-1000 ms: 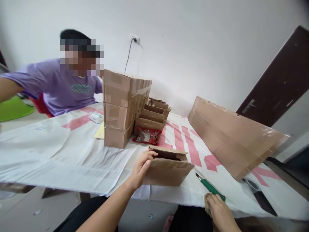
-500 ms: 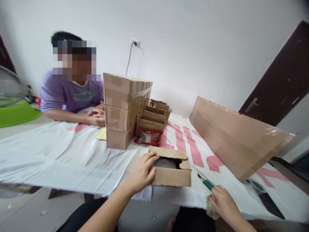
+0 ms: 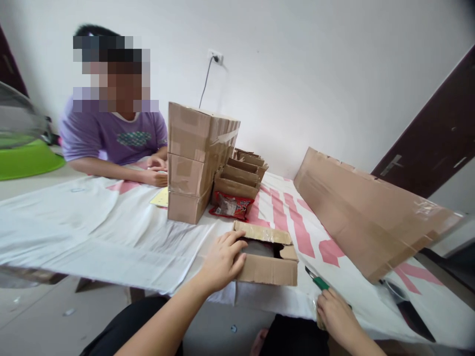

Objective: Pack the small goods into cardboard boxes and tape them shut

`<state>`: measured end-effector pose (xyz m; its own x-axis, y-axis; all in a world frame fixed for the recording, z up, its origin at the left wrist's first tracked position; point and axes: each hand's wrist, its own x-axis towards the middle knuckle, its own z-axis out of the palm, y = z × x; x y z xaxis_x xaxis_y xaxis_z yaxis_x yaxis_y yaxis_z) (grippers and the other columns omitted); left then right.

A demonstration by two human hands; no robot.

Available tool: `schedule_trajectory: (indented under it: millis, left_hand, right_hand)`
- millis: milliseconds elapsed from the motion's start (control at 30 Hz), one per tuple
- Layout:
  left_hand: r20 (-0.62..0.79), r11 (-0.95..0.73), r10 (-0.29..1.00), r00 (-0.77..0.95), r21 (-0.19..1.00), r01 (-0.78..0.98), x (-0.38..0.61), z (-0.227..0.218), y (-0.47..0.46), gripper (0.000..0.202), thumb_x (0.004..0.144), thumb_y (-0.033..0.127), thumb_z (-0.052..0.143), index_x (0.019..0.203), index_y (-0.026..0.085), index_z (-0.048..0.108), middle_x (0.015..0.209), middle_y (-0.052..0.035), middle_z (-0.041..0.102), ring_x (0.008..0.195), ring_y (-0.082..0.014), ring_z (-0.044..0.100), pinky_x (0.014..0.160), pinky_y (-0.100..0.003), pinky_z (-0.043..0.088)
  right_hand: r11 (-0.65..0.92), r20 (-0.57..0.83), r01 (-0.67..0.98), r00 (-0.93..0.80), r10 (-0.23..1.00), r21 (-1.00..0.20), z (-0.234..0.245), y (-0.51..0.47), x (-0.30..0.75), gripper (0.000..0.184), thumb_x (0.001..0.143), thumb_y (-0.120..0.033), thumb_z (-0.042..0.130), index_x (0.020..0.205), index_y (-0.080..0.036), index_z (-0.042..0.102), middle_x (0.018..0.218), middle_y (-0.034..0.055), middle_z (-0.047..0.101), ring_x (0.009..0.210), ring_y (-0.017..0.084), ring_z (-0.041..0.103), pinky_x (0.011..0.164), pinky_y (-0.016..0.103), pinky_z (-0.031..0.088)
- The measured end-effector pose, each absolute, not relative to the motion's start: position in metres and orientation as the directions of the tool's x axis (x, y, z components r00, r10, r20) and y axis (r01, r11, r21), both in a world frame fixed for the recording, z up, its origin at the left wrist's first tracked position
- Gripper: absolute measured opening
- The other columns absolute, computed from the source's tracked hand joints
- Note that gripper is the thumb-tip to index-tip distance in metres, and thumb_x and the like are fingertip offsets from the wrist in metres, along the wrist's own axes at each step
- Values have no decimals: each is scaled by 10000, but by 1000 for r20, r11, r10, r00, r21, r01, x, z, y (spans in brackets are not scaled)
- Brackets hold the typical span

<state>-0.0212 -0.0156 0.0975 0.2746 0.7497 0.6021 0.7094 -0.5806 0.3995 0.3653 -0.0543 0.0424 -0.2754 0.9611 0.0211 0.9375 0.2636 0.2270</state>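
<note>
From far off, I can see the small box (image 3: pixel 267 271) lying on the cloth-covered counter (image 3: pixel 122 249), close to the near edge and right in front of me. Its top is open. Something grey shows inside, but I can't tell what it is.

My left hand (image 3: pixel 224 258) is on the left end of the box. That grip is clamped there, with the fingers over the edge of the hole. My right hand (image 3: pixel 337 314) is over the green cutter (image 3: pixel 320 283), on the right of the box. Its fingers are bent, and a crumpled bit (image 3: pixel 319 319) sits just under them. The hand hides a lot, so I can't tell if that grip is tight on the cutter or only touching it.

The tall pile of boxes (image 3: pixel 189 170), farther back and to the left, looks shut with shiny tape, so I think those are done. The row of boxes (image 3: pixel 241 178) beside it has open tops, so I think those are left. The small box isn't shut either, so I wouldn't call it done. A red packet (image 3: pixel 230 206) lies in front of the row.
</note>
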Motion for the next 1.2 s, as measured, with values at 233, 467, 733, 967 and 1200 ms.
schedule_trajectory:
  millis: [233, 467, 733, 967, 1200]
  left_hand:
    - [620, -590, 741, 258, 417, 692, -20, 98, -17, 211, 826, 206, 472, 982, 209, 613, 1268, -84, 533, 1148, -261, 485, 965, -459, 413]
    - [609, -593, 747, 267, 427, 683, -21, 99, -18, 199, 834, 208, 464, 968, 207, 611, 1280, -88, 523, 1161, -265, 479, 967, -461, 413]
    - [598, -583, 756, 266, 432, 688, -21, 100, -17, 193, 826, 196, 473, 970, 196, 603, 1238, -90, 548, 1138, -264, 491, 958, -461, 408]
    - [615, -591, 745, 258, 428, 684, -20, 100, -15, 178, 817, 210, 475, 922, 205, 618, 1190, -81, 568, 1093, -256, 507, 944, -449, 417]
    - [617, -598, 740, 269, 420, 682, -21, 101, -17, 185, 828, 224, 469, 932, 210, 622, 1197, -82, 568, 1088, -256, 510, 939, -445, 420]
  right_hand:
    - [294, 59, 935, -311, 948, 200, 54, -50, 360, 208, 802, -110, 473, 689, -183, 632, 712, 58, 646, 825, 233, 571, 760, 348, 370]
    - [154, 167, 988, -152, 974, -4, 45, -33, 375, 115, 650, -148, 566, 559, -197, 515, 697, 35, 611, 753, 204, 563, 682, 291, 410]
    - [171, 21, 957, -171, 985, -236, 72, -18, 369, 180, 737, -141, 435, 772, -214, 596, 698, -8, 640, 685, 164, 603, 662, 270, 434]
    - [550, 467, 823, -433, 771, -145, 144, 12, 291, 193, 893, -230, 412, 898, -199, 602, 906, 70, 644, 888, 209, 586, 794, 341, 460]
    - [844, 227, 502, -859, 460, 191, 172, 53, 204, 253, 846, -67, 465, 1026, -173, 607, 935, 77, 642, 895, 196, 546, 786, 320, 441]
